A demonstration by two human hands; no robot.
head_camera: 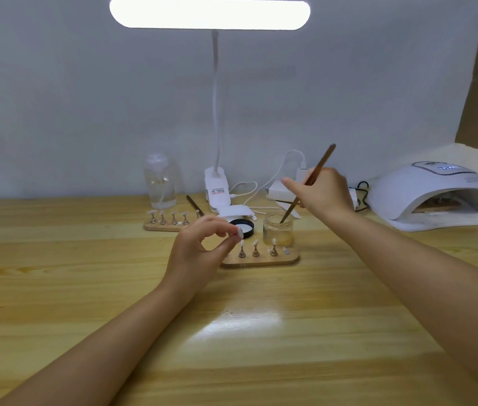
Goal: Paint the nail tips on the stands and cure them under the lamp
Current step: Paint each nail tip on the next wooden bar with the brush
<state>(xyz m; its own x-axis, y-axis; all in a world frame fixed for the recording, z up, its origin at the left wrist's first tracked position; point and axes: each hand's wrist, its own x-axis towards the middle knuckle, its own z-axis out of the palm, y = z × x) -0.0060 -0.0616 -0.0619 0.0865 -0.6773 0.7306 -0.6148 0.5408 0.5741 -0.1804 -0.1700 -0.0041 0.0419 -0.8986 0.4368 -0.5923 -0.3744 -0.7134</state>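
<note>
My left hand [199, 247] pinches a small white nail tip [240, 231] between thumb and forefinger, lifted just above the left end of the near wooden stand [261, 260]. That stand carries three more tips on metal pegs. My right hand [324, 191] grips a brown brush [308, 183], whose lower end dips into a small glass jar [278, 231] behind the stand. A second wooden stand [163, 225] with several tips sits further back on the left. The white curing lamp [433, 197] stands at the far right with another stand inside its opening.
A black jar lid [245, 227] lies by the jar. A clip-on desk lamp [217, 189] with a lit bar stands at the back, beside a clear pump bottle [160, 183], white cables and a charger [281, 189]. A second brush [193, 203] lies behind the far stand.
</note>
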